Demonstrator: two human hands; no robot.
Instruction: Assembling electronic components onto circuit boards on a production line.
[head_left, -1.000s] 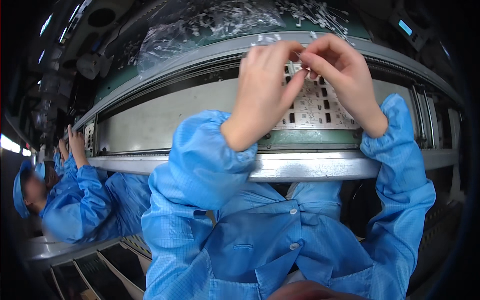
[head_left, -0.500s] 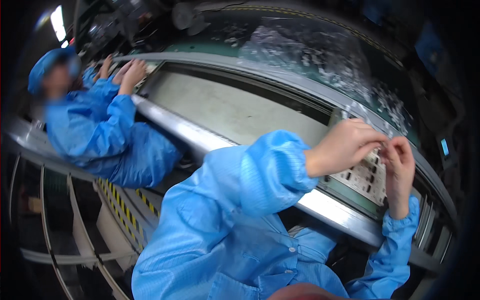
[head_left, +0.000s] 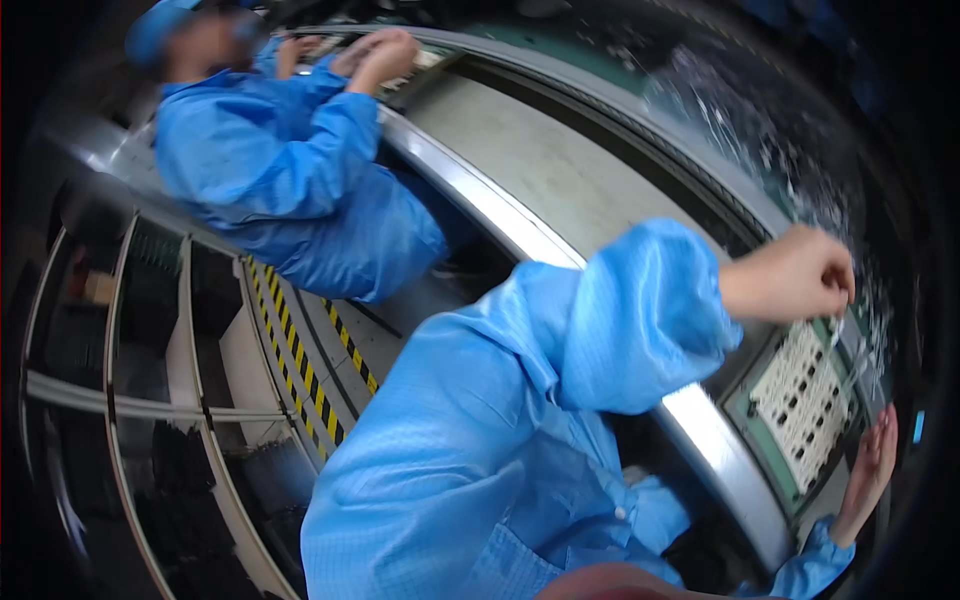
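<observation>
My left hand [head_left: 790, 275] is above the far edge of a pale panel [head_left: 800, 405], its fingers curled together. A small whitish piece [head_left: 836, 326] shows just beneath the fingertips, too small to name, and whether the fingers grip it is unclear. The panel has rows of dark openings or parts and lies flat on a green board [head_left: 745, 415] on the conveyor line. To the panel's right, my right hand [head_left: 868, 470] is raised with its fingers stretched out and nothing visible in it. Neither hand touches the panel.
Clear plastic sheeting [head_left: 710, 100] and many small shiny bits lie on the green surface beyond the conveyor rail [head_left: 650, 125]. A metal edge [head_left: 500, 205] runs along the near side. On the left, a co-worker in blue [head_left: 270, 170] works at the same line. Shelving [head_left: 115, 350] stands lower left.
My hands, which were together over the panel, have moved apart. The right hand has opened and dropped toward the lower right. The whole view has turned, uncovering more of the panel.
</observation>
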